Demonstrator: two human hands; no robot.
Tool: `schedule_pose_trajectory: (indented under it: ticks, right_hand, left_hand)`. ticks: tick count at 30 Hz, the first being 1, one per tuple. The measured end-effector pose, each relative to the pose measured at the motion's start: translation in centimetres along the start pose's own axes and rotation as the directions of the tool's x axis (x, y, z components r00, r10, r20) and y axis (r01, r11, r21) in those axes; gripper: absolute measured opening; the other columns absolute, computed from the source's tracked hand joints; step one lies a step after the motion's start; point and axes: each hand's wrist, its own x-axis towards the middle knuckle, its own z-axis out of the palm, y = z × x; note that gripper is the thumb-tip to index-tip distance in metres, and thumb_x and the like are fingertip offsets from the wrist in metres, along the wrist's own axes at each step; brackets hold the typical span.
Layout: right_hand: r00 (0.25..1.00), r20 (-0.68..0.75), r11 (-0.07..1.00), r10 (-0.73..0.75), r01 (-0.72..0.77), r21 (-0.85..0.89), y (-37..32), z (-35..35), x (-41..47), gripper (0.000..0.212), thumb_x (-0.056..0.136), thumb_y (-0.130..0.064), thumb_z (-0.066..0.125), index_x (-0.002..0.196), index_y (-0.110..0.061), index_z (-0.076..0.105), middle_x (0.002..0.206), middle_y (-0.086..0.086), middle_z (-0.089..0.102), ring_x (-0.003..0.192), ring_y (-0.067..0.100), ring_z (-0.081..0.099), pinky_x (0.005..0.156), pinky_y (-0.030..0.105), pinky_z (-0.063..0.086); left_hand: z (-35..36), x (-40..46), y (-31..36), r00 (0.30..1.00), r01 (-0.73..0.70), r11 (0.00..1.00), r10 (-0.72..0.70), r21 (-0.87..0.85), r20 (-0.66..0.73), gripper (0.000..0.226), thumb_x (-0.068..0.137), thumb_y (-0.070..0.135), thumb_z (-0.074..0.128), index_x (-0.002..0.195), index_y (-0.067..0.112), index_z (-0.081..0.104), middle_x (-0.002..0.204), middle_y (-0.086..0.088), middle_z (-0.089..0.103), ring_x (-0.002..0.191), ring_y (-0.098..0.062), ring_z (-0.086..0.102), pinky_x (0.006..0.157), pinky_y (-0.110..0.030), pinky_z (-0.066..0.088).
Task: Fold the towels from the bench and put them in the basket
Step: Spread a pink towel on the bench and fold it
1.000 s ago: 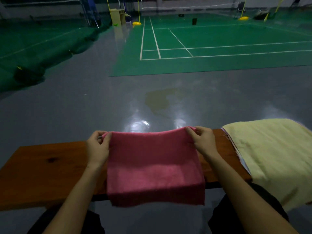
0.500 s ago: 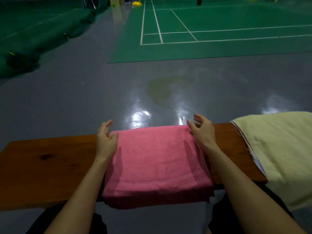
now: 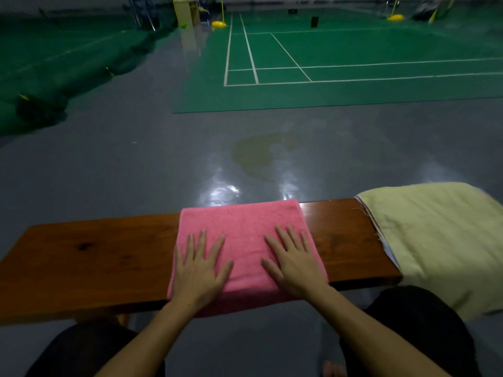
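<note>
A pink towel (image 3: 242, 227), folded into a rectangle, lies flat across the middle of the wooden bench (image 3: 89, 257), its near edge hanging just over the front. My left hand (image 3: 200, 268) lies flat on the towel's left half with fingers spread. My right hand (image 3: 295, 263) presses flat on the right half, fingers also straight. A pale yellow towel (image 3: 441, 240) is draped over the bench's right end. No basket is in view.
Grey glossy floor stretches beyond the bench, with a green badminton court (image 3: 340, 66) further back. My knees in dark trousers (image 3: 424, 322) sit below the bench's front edge. The bench's left part shows bare wood.
Both hands let go of the towel's far corners after laying the fold down, then slid back toward me and now rest flat on top of it.
</note>
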Motion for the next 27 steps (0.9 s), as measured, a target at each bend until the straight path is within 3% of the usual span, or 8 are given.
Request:
schedule_pose_trajectory:
  ticks: [8, 10, 12, 14, 16, 21, 24, 27]
  right_hand:
    - [0.987, 0.036, 0.988, 0.155, -0.153, -0.035, 3.1, -0.8, -1.5, 0.085, 0.096, -0.081, 0.001, 0.167, -0.035, -0.002, 0.176, -0.001, -0.008, 0.162, 0.029, -0.007, 0.128, 0.057, -0.005]
    - [0.975, 0.039, 0.976, 0.218, -0.217, -0.022, 3.8, -1.1, -1.9, 0.085, 0.097, -0.08, 0.007, 0.167, -0.033, 0.003, 0.176, -0.001, 0.0, 0.162, 0.028, 0.0, 0.127, 0.057, -0.001]
    - [0.949, -0.033, 0.95, 0.313, -0.314, -0.012, 4.0, -1.7, -2.2, 0.081, 0.098, -0.078, 0.022, 0.162, -0.03, 0.026, 0.17, 0.003, 0.026, 0.156, 0.029, 0.023, 0.124, 0.056, 0.019]
    - [0.888, -0.148, 0.898, 0.436, -0.439, 0.015, 4.0, -2.5, -2.7, 0.069, 0.095, -0.075, 0.038, 0.14, -0.025, 0.051, 0.143, 0.005, 0.054, 0.131, 0.029, 0.049, 0.107, 0.05, 0.042]
    - [0.822, -0.146, 0.835, 0.55, -0.537, 0.12, 4.5, -2.4, -2.7, 0.059, 0.091, -0.076, 0.048, 0.116, -0.024, 0.06, 0.118, 0.001, 0.062, 0.112, 0.028, 0.056, 0.094, 0.045, 0.049]
    - [0.812, -0.004, 0.775, 0.584, -0.556, 0.3, 4.3, -1.9, -1.8, 0.053, 0.081, -0.073, 0.054, 0.066, -0.025, 0.068, 0.078, -0.008, 0.068, 0.085, 0.024, 0.066, 0.08, 0.045, 0.059]
    - [0.836, 0.011, 0.739, 0.548, -0.49, 0.462, 3.8, -2.7, -0.9, 0.034, 0.088, -0.056, 0.063, 0.076, -0.025, 0.066, 0.075, -0.008, 0.069, 0.075, 0.015, 0.069, 0.075, 0.045, 0.062]
    - [0.86, 0.03, 0.587, 0.509, -0.373, 0.719, 3.0, -3.7, -0.3, 0.019, 0.087, -0.036, 0.079, 0.096, -0.023, 0.068, 0.093, -0.008, 0.072, 0.087, 0.008, 0.07, 0.085, 0.041, 0.062]
  left_hand:
    - [-0.5, 0.3, -1.0, 1.0, -0.019, 0.999, 0.019, 0.03, 0.012, 0.078, 0.094, 0.082, 0.002, 0.165, 0.048, 0.002, 0.175, -0.005, -0.006, 0.161, -0.031, -0.01, 0.129, -0.056, -0.003]
    - [-0.8, 0.2, -1.1, 0.999, -0.018, 0.999, 0.017, 0.027, 0.035, 0.08, 0.093, 0.083, 0.001, 0.165, 0.048, 0.002, 0.175, -0.004, -0.007, 0.161, -0.03, -0.01, 0.129, -0.054, -0.005]
    - [-1.2, 0.1, -1.1, 0.998, -0.005, 0.999, 0.002, 0.04, 0.07, 0.082, 0.092, 0.082, 0.007, 0.166, 0.045, 0.01, 0.175, -0.005, -0.002, 0.162, -0.03, -0.004, 0.129, -0.051, -0.001]
    - [-2.0, 0.3, -1.0, 1.0, -0.007, 1.0, 0.008, 0.014, -0.009, 0.08, 0.093, 0.077, 0.022, 0.159, 0.035, 0.041, 0.171, -0.01, 0.028, 0.158, -0.031, 0.025, 0.126, -0.051, 0.02]
    - [-2.5, 0.7, -0.6, 0.988, -0.064, 0.996, 0.055, -0.056, -0.147, 0.069, 0.093, 0.066, 0.035, 0.137, 0.023, 0.065, 0.149, -0.009, 0.059, 0.136, -0.03, 0.054, 0.113, -0.048, 0.043]
    - [-3.0, 1.4, 3.5, 0.934, -0.295, 0.901, 0.202, -0.317, -0.296, 0.029, 0.094, 0.043, 0.054, 0.111, 0.026, 0.072, 0.118, 0.007, 0.071, 0.107, -0.016, 0.064, 0.087, -0.041, 0.058]
    - [-3.2, 2.3, 6.2, 0.921, -0.363, 0.831, 0.252, -0.421, -0.296, 0.023, 0.094, 0.041, 0.055, 0.106, 0.03, 0.071, 0.106, 0.013, 0.071, 0.095, -0.009, 0.064, 0.077, -0.038, 0.058]
    - [-3.4, 3.7, 8.2, 0.925, -0.377, 0.751, 0.275, -0.542, -0.262, 0.019, 0.095, 0.04, 0.059, 0.107, 0.032, 0.072, 0.097, 0.019, 0.071, 0.082, 0.0, 0.065, 0.072, -0.037, 0.058]
